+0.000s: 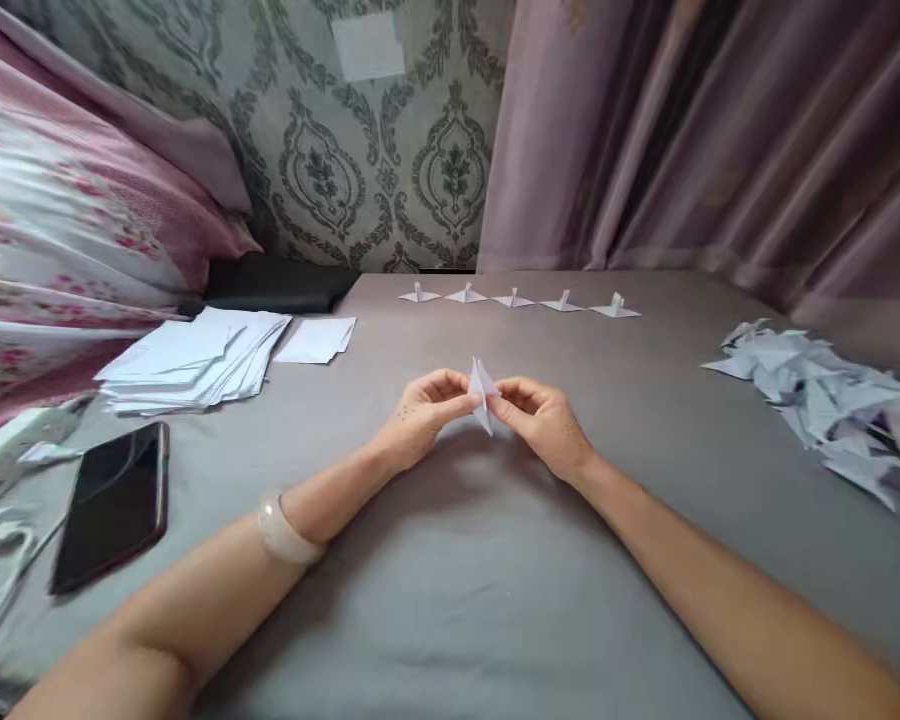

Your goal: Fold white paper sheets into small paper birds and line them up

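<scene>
Between my two hands, above the middle of the grey cloth surface (450, 620), is a small folded white paper piece (484, 395) with pointed ends. My left hand (429, 412) pinches its left side between thumb and fingers. On the other side, my right hand (544, 420) grips it the same way, thumb in front. The piece stands roughly upright, one point up and one down. Behind it, several folded paper pieces (514, 298) sit in a row at the far edge, each with a raised part in its middle.
At left lie a stack of white paper (195, 365), a smaller pile of paper squares (316, 341), a black phone (112, 505) and a white power strip (15, 450) with cables. A dark flat item (281, 284) is behind them. Folded papers (817, 395) heap up at right, near the curtain (690, 140).
</scene>
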The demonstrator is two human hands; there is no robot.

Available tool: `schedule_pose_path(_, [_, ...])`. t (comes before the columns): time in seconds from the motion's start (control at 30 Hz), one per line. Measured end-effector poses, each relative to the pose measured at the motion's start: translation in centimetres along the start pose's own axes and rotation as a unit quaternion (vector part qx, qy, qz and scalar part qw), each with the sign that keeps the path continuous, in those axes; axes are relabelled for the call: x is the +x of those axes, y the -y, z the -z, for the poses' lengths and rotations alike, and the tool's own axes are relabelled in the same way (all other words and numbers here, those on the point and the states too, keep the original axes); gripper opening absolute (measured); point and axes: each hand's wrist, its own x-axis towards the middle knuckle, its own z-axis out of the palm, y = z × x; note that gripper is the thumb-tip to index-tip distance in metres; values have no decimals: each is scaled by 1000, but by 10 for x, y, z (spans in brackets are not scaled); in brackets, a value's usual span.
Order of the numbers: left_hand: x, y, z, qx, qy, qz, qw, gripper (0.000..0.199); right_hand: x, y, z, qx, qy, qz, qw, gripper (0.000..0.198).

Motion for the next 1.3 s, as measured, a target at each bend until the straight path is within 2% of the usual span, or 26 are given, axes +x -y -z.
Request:
schedule_pose_path(0.23, [1, 4, -1, 11, -29, -41, 999, 31, -1, 2, 0, -22, -2, 10, 1000, 18])
schedule_pose_path(0.37, [1, 3, -2, 33, -33, -34, 998, 29, -5, 9, 0, -43, 13, 0, 999, 24])
schedule_pose_path(0.57, [1, 1, -4, 39, -41, -38, 998, 31, -5, 5, -2, -40, -5, 4, 999, 25])
schedule_pose_path(0.73, [-2, 0, -10, 77, -66, -110, 989, 36, -3, -1, 0, -41, -29, 22, 998, 21])
schedule_pose_path(0.9, [-4, 0, -11, 142, -44, -150, 977, 23, -3, -3, 1, -44, -56, 54, 996, 17])
schedule_pose_path(1.03, [-2, 2, -7, 168, -57, -180, 968, 18, -3, -2, 1, -55, -34, 62, 996, 16])
schedule_pose_path(1.17, [-2, 2, -5, 172, -52, -165, 970, 16, -3, -3, 1, -63, -13, 66, 996, 16])
schedule_pose_path(1.3, [-1, 2, -6, 98, -43, -125, 986, 25, -3, -3, 0, -80, -25, 61, 995, 17])
